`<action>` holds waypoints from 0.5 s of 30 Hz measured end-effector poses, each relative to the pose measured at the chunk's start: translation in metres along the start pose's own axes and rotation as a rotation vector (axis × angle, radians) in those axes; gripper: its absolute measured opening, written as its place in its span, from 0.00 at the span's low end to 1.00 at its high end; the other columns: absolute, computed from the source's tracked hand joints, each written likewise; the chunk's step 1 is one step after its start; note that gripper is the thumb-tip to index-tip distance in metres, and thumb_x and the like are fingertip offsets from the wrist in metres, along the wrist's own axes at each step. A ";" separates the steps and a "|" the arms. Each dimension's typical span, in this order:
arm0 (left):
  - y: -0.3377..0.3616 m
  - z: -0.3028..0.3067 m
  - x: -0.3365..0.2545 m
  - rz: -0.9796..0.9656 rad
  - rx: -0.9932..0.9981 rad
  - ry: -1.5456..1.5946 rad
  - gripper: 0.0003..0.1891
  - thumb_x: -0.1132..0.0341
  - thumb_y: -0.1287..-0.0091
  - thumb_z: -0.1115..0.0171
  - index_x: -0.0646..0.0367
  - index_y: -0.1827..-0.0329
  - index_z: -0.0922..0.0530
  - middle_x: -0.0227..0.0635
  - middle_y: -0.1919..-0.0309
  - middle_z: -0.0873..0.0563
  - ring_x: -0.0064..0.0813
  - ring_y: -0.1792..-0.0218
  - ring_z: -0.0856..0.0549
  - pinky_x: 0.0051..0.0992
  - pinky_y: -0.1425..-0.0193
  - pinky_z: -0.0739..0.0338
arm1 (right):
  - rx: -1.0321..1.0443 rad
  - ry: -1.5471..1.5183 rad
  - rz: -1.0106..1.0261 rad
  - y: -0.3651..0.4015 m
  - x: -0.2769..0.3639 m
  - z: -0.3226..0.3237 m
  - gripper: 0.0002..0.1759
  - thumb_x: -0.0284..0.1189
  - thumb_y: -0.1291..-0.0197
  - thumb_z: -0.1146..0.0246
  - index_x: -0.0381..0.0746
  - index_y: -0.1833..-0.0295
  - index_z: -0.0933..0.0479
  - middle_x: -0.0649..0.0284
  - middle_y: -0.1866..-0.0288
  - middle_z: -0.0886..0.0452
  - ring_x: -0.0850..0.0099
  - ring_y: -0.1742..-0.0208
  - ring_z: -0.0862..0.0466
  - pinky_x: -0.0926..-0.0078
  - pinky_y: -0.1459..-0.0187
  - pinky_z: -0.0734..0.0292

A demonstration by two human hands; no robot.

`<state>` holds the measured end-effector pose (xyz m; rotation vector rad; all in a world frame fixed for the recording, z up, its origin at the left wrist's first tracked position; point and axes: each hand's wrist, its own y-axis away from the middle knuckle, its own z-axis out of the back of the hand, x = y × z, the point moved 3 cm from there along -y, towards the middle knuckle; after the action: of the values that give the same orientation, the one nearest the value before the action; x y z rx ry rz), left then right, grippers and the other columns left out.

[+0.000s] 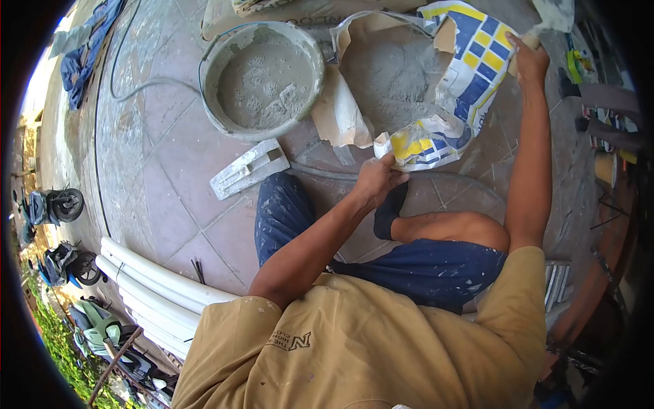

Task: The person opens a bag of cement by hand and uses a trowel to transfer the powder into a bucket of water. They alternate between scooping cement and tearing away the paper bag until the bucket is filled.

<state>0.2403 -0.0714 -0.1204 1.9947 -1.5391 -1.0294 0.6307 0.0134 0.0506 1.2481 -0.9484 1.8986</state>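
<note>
A torn-open paper cement bag, white with blue and yellow squares, lies on the tiled floor with grey powder exposed inside. My left hand pinches the bag's near edge. Out to the right, my right hand is closed on the bag's far right edge; a tan piece by its fingers is hard to make out. Left of the bag stands a bucket holding wet grey mix with bubbles on top. A grey-smeared plastering float rests on the floor below the bucket, handle up.
A hose runs along the floor, passing behind the bucket and in front of the bag. White pipes lie at lower left, with parked motorbikes beyond. Another bag lies behind the bucket. A person's legs show at right.
</note>
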 end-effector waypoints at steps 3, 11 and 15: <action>-0.006 -0.005 0.001 0.008 -0.007 0.007 0.17 0.63 0.22 0.52 0.68 0.40 0.28 0.41 0.51 0.18 0.29 0.55 0.16 0.29 0.51 0.17 | -0.157 -0.123 -0.158 -0.001 -0.022 0.024 0.19 0.17 0.53 0.23 0.29 0.56 0.22 0.57 0.59 0.16 0.69 0.61 0.14 0.73 0.58 0.17; 0.010 -0.015 -0.076 -0.220 0.042 0.139 0.21 0.57 0.23 0.54 0.64 0.36 0.31 0.40 0.51 0.18 0.32 0.51 0.18 0.36 0.45 0.20 | -0.026 0.377 0.254 -0.018 0.016 -0.034 0.24 0.32 0.52 0.24 0.31 0.52 0.23 0.58 0.70 0.17 0.66 0.70 0.17 0.65 0.67 0.20; 0.022 0.007 -0.021 0.048 -0.054 0.100 0.21 0.58 0.27 0.49 0.60 0.35 0.31 0.40 0.48 0.18 0.35 0.47 0.18 0.37 0.42 0.21 | 0.021 0.122 0.001 -0.001 -0.004 -0.009 0.20 0.23 0.50 0.23 0.29 0.54 0.21 0.60 0.59 0.16 0.72 0.61 0.16 0.74 0.59 0.21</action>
<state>0.2184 -0.0571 -0.1032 1.9329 -1.4842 -0.9276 0.6291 0.0211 0.0450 1.1297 -0.8681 1.9657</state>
